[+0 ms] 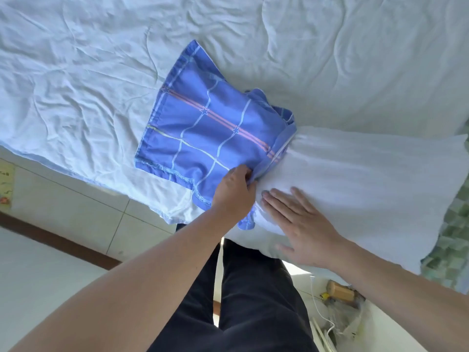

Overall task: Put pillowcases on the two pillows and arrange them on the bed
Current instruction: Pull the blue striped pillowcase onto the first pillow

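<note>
The blue pillowcase [210, 128] lies near the middle of the view on the white bed [88, 85], patterned with pale wavy grid lines, a double orange stripe and small stars. Its flat closed end points toward 10 o'clock; its open mouth, bunched into folds, faces 4 o'clock and wraps the narrow end of a white pillow [355, 179]. Only that end of the pillow sits inside the case; the rest stretches bare toward 3 o'clock, its far corner reaching the right edge of the view.

The left hand [234, 191] comes in from 7 o'clock and its grip is closed on the gathered blue hem at the pillowcase mouth, fingers curled into the cloth, a small flap of blue hanging below the wrist. Just beside it, toward 4 o'clock, the right hand [302, 229] rests flat on the pillow, its grip wide, fingers straight and spread, fingertips close to the hem.

The bed sheet is crumpled, with creases running across the upper part of the view. At 6 o'clock the person's dark trousers [253, 301] stand against the mattress edge. A pale tiled floor [76, 212] shows at 8 o'clock. A green checked cloth [454, 237] lies past the pillow at 3 o'clock, and a white cable [319, 311] with some clutter sits at 5 o'clock.
</note>
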